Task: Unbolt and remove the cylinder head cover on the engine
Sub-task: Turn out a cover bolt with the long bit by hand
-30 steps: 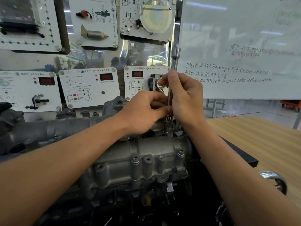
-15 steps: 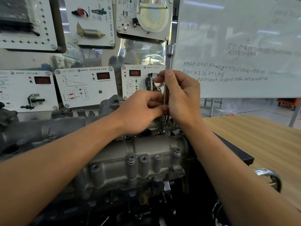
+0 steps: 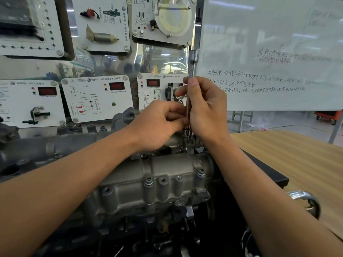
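Spinning long chrome socket extension bar (image 3: 192,71) upright at frame centre: right hand (image 3: 206,110) clasps shaft, left hand (image 3: 159,125) pinches lower end above bolt. Grey cast-aluminium cylinder head cover (image 3: 157,175) sits below, centre frame, bolted. Best kept vertical, seated square.

Whiteboard (image 3: 269,52) behind wooden table (image 3: 297,154), right of engine (image 3: 148,182).
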Demonstrator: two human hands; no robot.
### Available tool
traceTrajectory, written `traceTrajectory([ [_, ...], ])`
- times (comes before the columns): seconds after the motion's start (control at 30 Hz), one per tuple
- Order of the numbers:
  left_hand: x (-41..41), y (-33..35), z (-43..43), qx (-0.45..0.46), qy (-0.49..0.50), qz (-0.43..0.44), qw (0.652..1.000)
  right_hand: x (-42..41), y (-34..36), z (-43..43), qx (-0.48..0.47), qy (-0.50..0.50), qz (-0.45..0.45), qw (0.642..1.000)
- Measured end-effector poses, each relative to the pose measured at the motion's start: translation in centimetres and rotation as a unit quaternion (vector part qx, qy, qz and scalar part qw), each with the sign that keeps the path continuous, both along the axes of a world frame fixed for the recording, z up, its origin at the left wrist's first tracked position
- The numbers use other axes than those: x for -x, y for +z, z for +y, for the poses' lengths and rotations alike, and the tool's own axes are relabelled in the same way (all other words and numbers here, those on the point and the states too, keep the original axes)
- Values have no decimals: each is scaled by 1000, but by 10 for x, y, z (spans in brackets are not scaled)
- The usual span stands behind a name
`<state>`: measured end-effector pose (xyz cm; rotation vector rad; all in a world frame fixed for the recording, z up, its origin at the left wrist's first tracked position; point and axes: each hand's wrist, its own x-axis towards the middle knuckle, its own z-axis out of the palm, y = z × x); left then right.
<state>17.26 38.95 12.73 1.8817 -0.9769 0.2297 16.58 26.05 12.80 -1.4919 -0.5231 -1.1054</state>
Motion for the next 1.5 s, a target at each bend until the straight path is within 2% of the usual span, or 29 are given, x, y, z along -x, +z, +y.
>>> traceTrajectory([
  [0.2,-3,0,-1,10,52,-44,998,-1,-1,-1,-37,-18,-1,999],
  [0.43,1,0,1,-33,-4,7,999,-2,-2,0,-7,15,-2,1000],
  [0.53,2,1,2,-38,27,-25,999,-1,-2,2,11,26,1,1000],
  [0.73,-1,-1,-1,-11,92,-60,994,0,-1,-1,-30,18,0,999],
  [0.9,-2,-2,1,-10,61,-80,995,0,-2,0,-7,3,-2,1000],
  [1.07,0,-1,1,-37,10,-18,999,-1,-2,-2,-16,59,19,998],
  [1.33,-1,-1,-2,-29,60,-77,995,-2,-3,-2,-9,5,14,1000],
  [1.5,0,-1,1,-39,24,-42,998,-4,-5,-4,0,30,20,999],
])
